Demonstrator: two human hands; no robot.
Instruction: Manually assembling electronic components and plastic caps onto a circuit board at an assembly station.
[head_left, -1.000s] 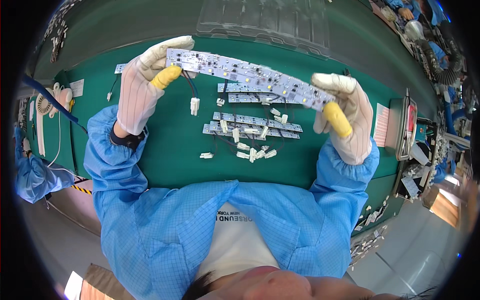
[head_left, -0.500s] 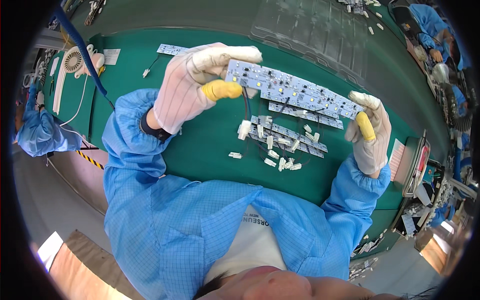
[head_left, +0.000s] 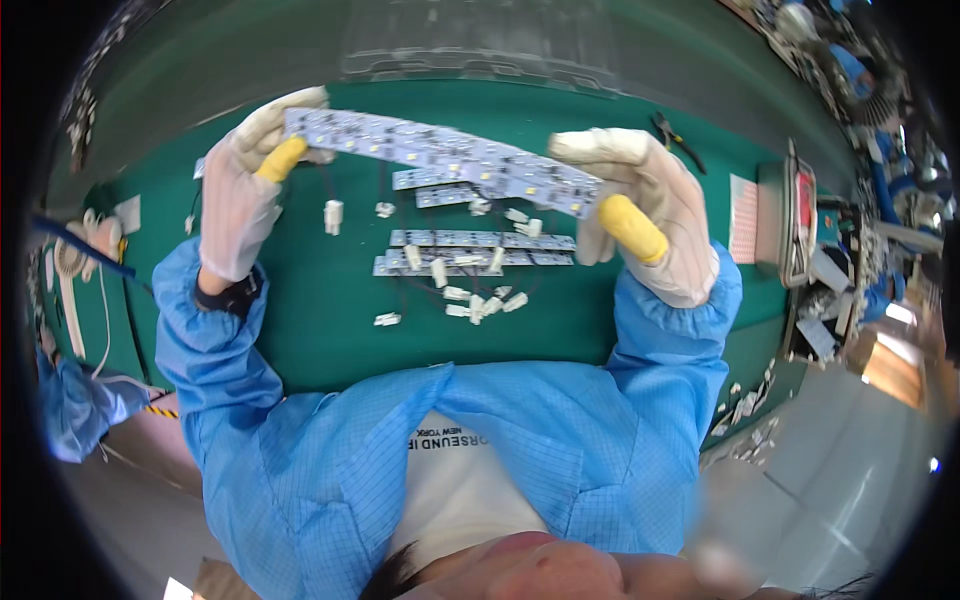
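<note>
Wearing blue grid-check jacket (head_left: 300,470); wht tee (head_left: 465,485) w/ dk lettering (head_left: 450,438) showing inside jacket; wht gloves (head_left: 232,225) w/ yel. thumb covers (head_left: 633,230), blk L wristband (head_left: 236,294) peeking past jacket cuffs (head_left: 675,325).

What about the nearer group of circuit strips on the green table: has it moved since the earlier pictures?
No. Against the red-marked sheet, the nearer group of circuit strips keeps its place to the left; the camera's view itself has shifted.
</note>
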